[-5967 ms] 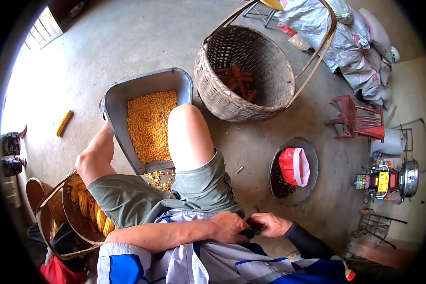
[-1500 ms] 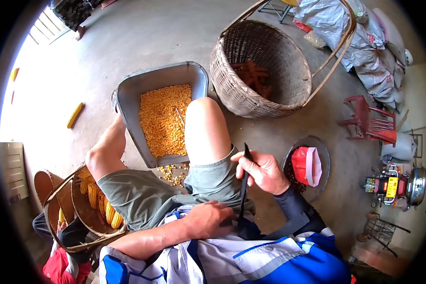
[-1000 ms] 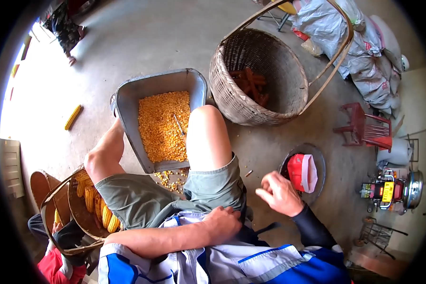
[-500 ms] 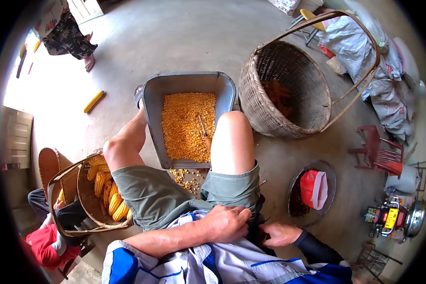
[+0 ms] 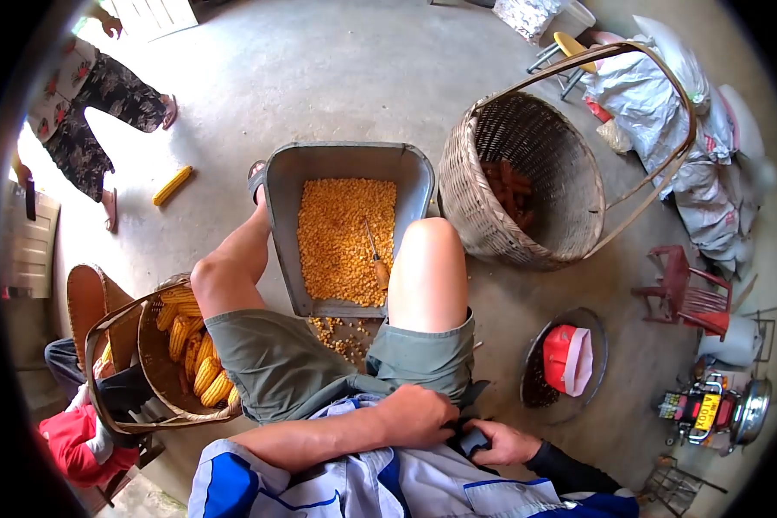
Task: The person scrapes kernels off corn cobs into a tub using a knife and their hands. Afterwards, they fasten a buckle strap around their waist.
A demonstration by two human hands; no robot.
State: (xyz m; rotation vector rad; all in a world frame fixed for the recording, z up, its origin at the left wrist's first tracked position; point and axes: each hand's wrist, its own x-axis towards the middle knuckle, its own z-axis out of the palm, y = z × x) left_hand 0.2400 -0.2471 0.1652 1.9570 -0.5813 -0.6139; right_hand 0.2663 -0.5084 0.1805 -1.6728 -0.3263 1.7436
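At my waist, my left hand (image 5: 419, 416) is closed, its fingers curled toward a dark thing at my right hip; what they grip is hidden. My right hand (image 5: 502, 443), with a black sleeve behind it, is closed around a small dark grey block-like object (image 5: 473, 441). Between my knees stands a grey tub (image 5: 281, 177) with loose corn kernels (image 5: 341, 233) in it. A screwdriver-like tool with a wooden handle (image 5: 381, 274) lies on the kernels. Beside my left leg, a basket (image 5: 151, 367) holds several yellow corn cobs (image 5: 205, 373).
A tall wicker basket (image 5: 457, 177) with reddish-brown cobs stands right of the tub. Further right are a red-and-white cap (image 5: 568, 358) on a round tray, a small red chair (image 5: 678, 289) and white sacks (image 5: 634, 95). One person stands upper left; another sits lower left.
The small dark grey object now shows in my right hand. The person at upper left has stepped, legs now apart. My view has shifted slightly.
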